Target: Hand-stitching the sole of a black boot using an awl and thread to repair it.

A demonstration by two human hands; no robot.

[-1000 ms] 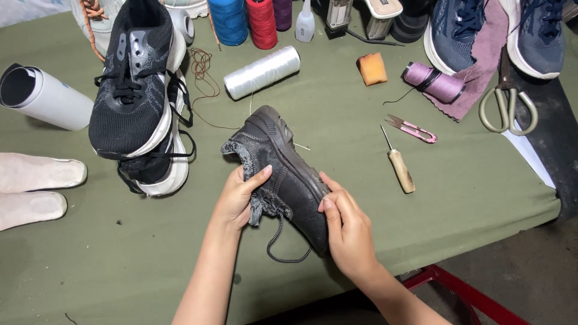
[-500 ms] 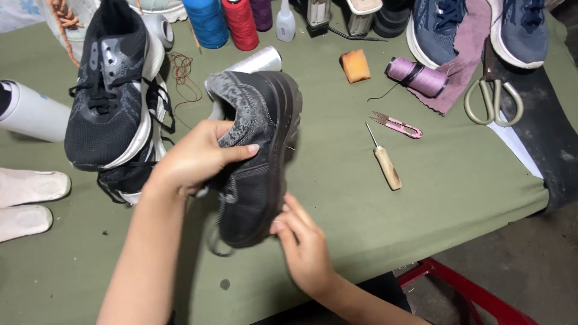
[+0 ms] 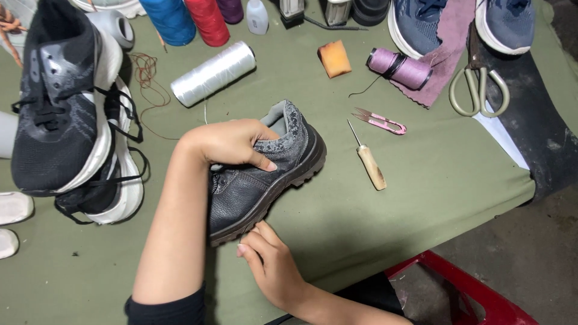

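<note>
Left hand [image 3: 232,143] clamped on black shoe [image 3: 265,174] collar, right fingertips [image 3: 256,241] seemingly pinching its toe edge.

Shoe repair workshop. Workbench covered in olive-green cloth [image 3: 421,198]. Thread spools along far edge: blue [image 3: 170,21], red [image 3: 208,21], white [image 3: 214,73], lilac [image 3: 400,67]. Wooden-handled awl [image 3: 368,162], pink thread snips [image 3: 380,121], large scissors [image 3: 478,81] lying loose. Several shoes about: black sneakers [image 3: 60,114], blue pair [image 3: 430,27], black leather shoe [image 3: 265,174] in hand.
</note>
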